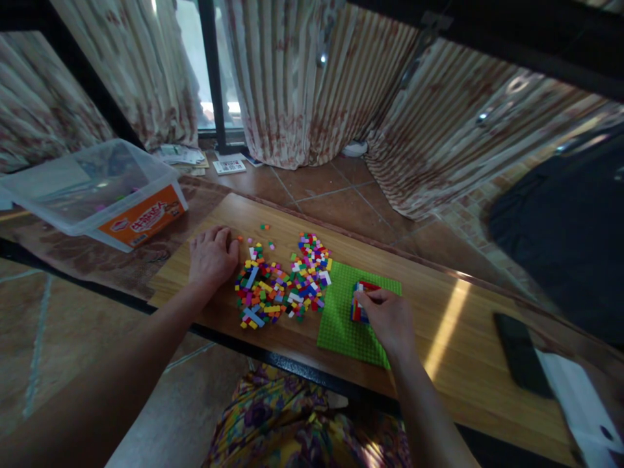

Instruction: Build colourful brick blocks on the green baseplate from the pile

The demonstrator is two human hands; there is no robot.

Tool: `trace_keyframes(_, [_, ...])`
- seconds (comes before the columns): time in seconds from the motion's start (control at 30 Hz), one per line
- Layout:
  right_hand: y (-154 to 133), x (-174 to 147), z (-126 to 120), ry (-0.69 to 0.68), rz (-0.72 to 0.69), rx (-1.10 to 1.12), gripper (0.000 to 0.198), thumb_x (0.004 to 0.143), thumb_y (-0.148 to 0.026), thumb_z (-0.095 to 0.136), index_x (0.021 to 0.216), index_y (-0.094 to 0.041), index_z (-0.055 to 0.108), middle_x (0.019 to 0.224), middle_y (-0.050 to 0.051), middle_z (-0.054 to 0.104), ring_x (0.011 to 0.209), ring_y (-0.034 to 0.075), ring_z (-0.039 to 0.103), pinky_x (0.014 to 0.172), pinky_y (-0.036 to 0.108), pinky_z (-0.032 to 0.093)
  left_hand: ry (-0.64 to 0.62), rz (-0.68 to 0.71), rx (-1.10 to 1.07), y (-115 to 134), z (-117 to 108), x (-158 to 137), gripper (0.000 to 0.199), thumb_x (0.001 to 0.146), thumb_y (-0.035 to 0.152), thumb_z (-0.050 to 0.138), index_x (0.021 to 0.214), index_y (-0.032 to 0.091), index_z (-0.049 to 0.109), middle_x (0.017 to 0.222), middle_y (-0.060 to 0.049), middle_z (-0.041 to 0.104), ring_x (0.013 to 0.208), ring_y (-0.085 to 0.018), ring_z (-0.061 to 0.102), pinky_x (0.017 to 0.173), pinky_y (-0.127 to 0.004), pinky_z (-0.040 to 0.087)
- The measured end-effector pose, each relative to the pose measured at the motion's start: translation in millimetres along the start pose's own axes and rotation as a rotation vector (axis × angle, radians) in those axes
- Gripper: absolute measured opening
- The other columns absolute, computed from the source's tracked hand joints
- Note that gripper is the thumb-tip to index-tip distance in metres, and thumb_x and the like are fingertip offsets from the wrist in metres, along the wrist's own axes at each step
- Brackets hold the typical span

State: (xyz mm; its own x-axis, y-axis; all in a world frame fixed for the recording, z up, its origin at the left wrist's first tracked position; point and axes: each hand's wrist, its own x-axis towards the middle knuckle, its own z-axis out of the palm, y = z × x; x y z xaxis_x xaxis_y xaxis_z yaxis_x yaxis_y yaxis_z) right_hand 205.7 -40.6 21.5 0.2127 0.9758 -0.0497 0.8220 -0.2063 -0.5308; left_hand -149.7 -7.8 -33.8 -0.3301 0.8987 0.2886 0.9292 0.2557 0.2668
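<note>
On the wooden board, my left hand [213,257] rests palm down with its fingers spread a little, left of a heap of loose toy bricks [266,289]. Nothing shows in its grasp. A second heap of mixed small bricks [309,273] lies between the first one and a green baseplate [336,325]. On that baseplate sits a small build of red, blue and white bricks [357,312]. My right hand [391,318] is over the build, thumb and finger pinched at its upper left on a small white brick, partly covered by the fingertips.
A clear plastic bin [88,195] with an orange label stands at the left. Towards the right end of the board [468,338] lie a dark phone [521,351] and a white object [580,396]. Patterned curtains [283,84] hang behind the table.
</note>
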Motion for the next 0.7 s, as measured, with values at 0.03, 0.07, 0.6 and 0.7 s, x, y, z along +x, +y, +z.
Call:
trace_keyframes(0.03, [0.1,0.7,-0.1,-0.003,-0.008,0.0,0.031,0.079,-0.048,0.065,0.072,-0.021,0.077,0.069,0.006,0.075,0.066,0.023,0.069,0.06,0.031,0.042,-0.001,-0.003,-0.001,0.0,0.0,0.1,0.042,0.093,0.036,0.043,0.126,0.018,0.06,0.135,-0.012,0.06,0.124,-0.033,0.053,0.106,-0.047,0.037])
trace_keyframes(0.07, [0.4,1.3,-0.3,-0.007,-0.015,0.002,0.03,0.08,-0.048,0.064,0.072,-0.021,0.077,0.069,0.006,0.075,0.066,0.023,0.069,0.06,0.031,0.042,-0.002,-0.007,-0.002,0.0,0.0,0.2,0.042,0.093,0.036,0.043,0.126,0.018,0.06,0.135,-0.012,0.06,0.124,-0.033,0.053,0.106,-0.047,0.037])
trace_keyframes(0.6, [-8.2,-1.0,-3.4,-0.002,0.006,-0.118,0.039,0.085,-0.048,0.055,0.063,-0.022,0.073,0.062,0.005,0.071,0.062,0.021,0.064,0.058,0.03,0.035,-0.033,-0.022,-0.019,2.6,-3.8,0.6,0.043,0.092,0.036,0.042,0.127,0.017,0.06,0.138,-0.013,0.058,0.127,-0.033,0.051,0.108,-0.048,0.036])
trace_keyframes(0.7, [-7.8,-0.2,-2.4,-0.005,0.002,-0.137,0.037,0.085,-0.046,0.056,0.064,-0.022,0.073,0.062,0.005,0.071,0.062,0.021,0.064,0.058,0.03,0.035,-0.031,-0.016,-0.019,1.2,-2.1,0.7,0.043,0.092,0.036,0.042,0.126,0.017,0.06,0.137,-0.013,0.058,0.126,-0.033,0.051,0.108,-0.048,0.036])
